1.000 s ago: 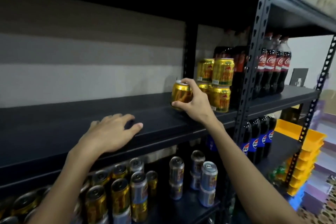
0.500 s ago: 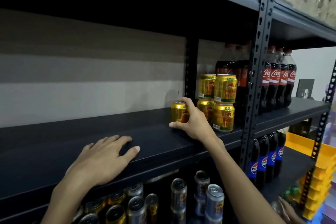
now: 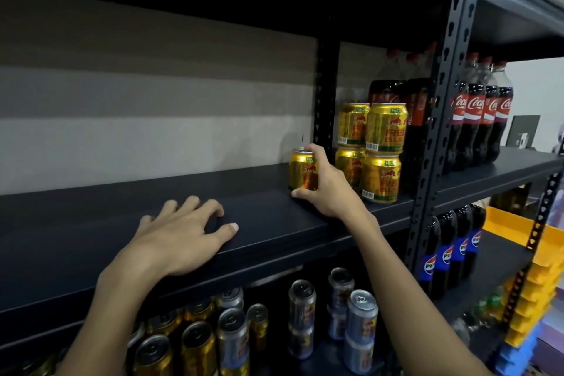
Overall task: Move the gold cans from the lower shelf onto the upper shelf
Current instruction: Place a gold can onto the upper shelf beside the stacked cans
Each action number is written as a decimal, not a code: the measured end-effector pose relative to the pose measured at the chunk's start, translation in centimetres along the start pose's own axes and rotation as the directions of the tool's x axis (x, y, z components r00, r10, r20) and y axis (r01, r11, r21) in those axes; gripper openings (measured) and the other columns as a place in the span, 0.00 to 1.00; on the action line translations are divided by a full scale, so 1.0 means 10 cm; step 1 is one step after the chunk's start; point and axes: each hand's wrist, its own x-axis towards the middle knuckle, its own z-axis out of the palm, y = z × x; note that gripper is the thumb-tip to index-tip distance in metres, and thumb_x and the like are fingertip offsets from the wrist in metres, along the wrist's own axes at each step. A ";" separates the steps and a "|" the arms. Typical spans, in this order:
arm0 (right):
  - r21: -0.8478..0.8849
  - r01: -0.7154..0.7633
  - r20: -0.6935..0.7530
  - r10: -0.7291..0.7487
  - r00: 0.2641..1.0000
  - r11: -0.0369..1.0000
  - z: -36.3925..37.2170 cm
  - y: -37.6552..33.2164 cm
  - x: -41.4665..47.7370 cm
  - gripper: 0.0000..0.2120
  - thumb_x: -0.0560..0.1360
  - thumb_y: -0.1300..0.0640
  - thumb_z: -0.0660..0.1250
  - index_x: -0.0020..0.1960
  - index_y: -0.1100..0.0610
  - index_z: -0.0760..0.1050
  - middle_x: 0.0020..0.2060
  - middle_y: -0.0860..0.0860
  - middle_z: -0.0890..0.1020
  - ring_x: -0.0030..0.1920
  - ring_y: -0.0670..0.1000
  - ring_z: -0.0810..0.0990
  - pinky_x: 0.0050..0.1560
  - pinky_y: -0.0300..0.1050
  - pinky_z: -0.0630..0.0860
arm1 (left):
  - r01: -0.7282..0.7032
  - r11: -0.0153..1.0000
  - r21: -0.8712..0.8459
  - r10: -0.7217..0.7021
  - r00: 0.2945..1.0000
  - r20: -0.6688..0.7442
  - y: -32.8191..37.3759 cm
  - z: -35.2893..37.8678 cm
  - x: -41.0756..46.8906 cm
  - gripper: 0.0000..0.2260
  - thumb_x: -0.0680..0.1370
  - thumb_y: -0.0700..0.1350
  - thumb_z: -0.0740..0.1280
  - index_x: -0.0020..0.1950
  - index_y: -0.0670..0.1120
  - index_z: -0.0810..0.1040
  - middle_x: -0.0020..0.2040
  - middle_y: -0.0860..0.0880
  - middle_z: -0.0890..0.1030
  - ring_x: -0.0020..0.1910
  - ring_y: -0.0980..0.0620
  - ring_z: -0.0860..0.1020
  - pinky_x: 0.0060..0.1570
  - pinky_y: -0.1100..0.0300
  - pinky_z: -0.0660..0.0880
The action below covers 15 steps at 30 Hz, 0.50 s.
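A gold can [image 3: 300, 172] stands upright on the dark upper shelf [image 3: 259, 223], and my right hand [image 3: 328, 189] wraps its right side with the thumb at its base. Just to its right are several gold cans [image 3: 372, 151] stacked two high. My left hand [image 3: 180, 238] rests flat on the shelf's front edge, fingers spread and holding nothing. On the lower shelf below, more gold cans [image 3: 198, 348] stand among silver-blue cans [image 3: 361, 319], partly hidden by the upper shelf and my arms.
Dark cola bottles [image 3: 479, 107] stand behind and right of the stack, past a black perforated upright post [image 3: 433, 137]. Pepsi bottles [image 3: 448, 250] sit lower right. Yellow bins [image 3: 540, 268] are stacked at far right. Another shelf board hangs overhead.
My right hand has lowered the gold can from a tilted hold above the shelf until it stands upright on it. My left hand has stayed on the shelf edge.
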 end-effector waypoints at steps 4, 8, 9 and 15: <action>-0.011 0.000 0.003 0.000 1.000 1.000 0.00 -0.01 -0.01 0.45 0.74 0.55 0.77 0.78 0.41 0.50 0.68 0.57 0.74 0.65 0.57 0.76 0.64 0.56 0.76 | 0.004 1.000 0.001 -0.004 1.000 -0.001 0.02 0.00 0.01 0.20 0.79 0.69 0.48 0.66 0.63 0.64 0.65 0.57 0.66 0.67 0.50 0.63 0.65 0.45 0.63; -0.031 -0.008 0.001 0.008 1.000 0.999 0.01 -0.02 0.00 0.45 0.74 0.53 0.76 0.79 0.43 0.49 0.68 0.58 0.73 0.66 0.58 0.74 0.64 0.56 0.74 | 0.003 1.000 -0.017 -0.003 1.000 0.011 0.01 0.04 0.00 0.23 0.79 0.68 0.46 0.72 0.64 0.60 0.68 0.55 0.63 0.70 0.50 0.60 0.67 0.46 0.60; -0.035 -0.011 0.001 0.011 1.000 0.999 0.01 -0.03 0.00 0.45 0.75 0.53 0.76 0.79 0.43 0.49 0.68 0.58 0.73 0.66 0.59 0.74 0.65 0.55 0.74 | 0.003 1.000 -0.022 -0.002 1.000 0.024 0.00 0.05 0.00 0.24 0.79 0.68 0.46 0.73 0.65 0.59 0.70 0.55 0.62 0.71 0.50 0.59 0.68 0.46 0.59; -0.035 -0.023 -0.021 0.022 1.000 0.999 0.03 -0.04 -0.02 0.49 0.73 0.51 0.78 0.80 0.43 0.47 0.67 0.59 0.74 0.66 0.58 0.74 0.66 0.56 0.74 | 0.002 0.999 -0.048 0.000 0.999 0.053 0.00 0.06 -0.02 0.26 0.80 0.67 0.46 0.78 0.64 0.54 0.80 0.53 0.53 0.79 0.51 0.51 0.74 0.45 0.51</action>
